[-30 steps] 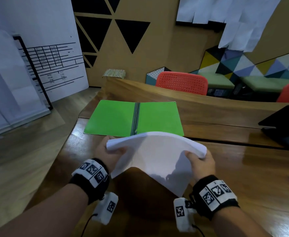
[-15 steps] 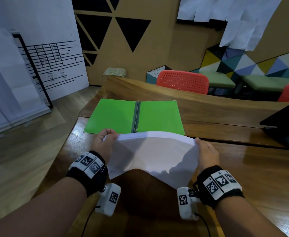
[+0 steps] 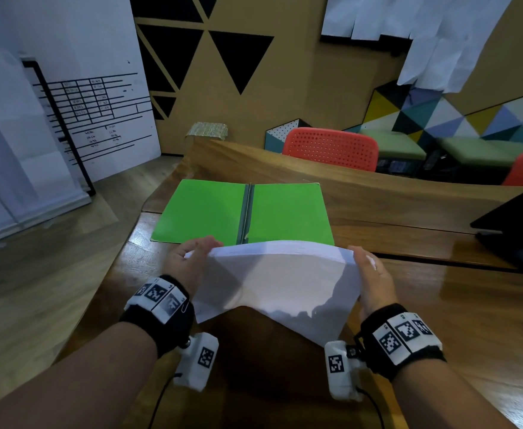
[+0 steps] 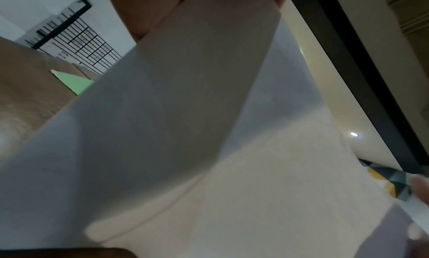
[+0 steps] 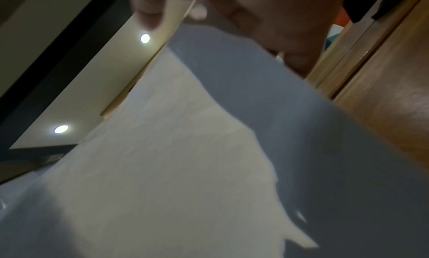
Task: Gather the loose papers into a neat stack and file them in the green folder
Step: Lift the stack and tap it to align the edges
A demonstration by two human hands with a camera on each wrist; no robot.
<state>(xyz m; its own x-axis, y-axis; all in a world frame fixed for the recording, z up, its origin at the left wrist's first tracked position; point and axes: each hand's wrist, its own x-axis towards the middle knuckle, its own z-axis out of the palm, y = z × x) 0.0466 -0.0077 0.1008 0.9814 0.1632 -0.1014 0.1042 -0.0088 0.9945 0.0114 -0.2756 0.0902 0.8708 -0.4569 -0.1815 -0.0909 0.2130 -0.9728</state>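
A stack of white papers (image 3: 278,283) is held up off the wooden table (image 3: 458,305), bowed in the middle, with its near corners hanging down. My left hand (image 3: 192,261) grips its left edge and my right hand (image 3: 368,274) grips its right edge. The green folder (image 3: 210,212) lies open and flat just beyond the papers, its spine (image 3: 245,212) running away from me. Both wrist views are filled by the papers (image 4: 209,133) (image 5: 185,151) from beneath, with a folder corner (image 4: 74,82) showing at the left and my right hand's fingers (image 5: 148,8) curled over the top edge.
A black device (image 3: 514,224) stands on the table at the right. Red chairs (image 3: 331,148) stand behind the far table edge. A white board with a black frame (image 3: 68,125) leans at the left, over wooden floor.
The paper stack has moved forward toward the folder and flattened. My right hand shifted from the front corner to the side edge.
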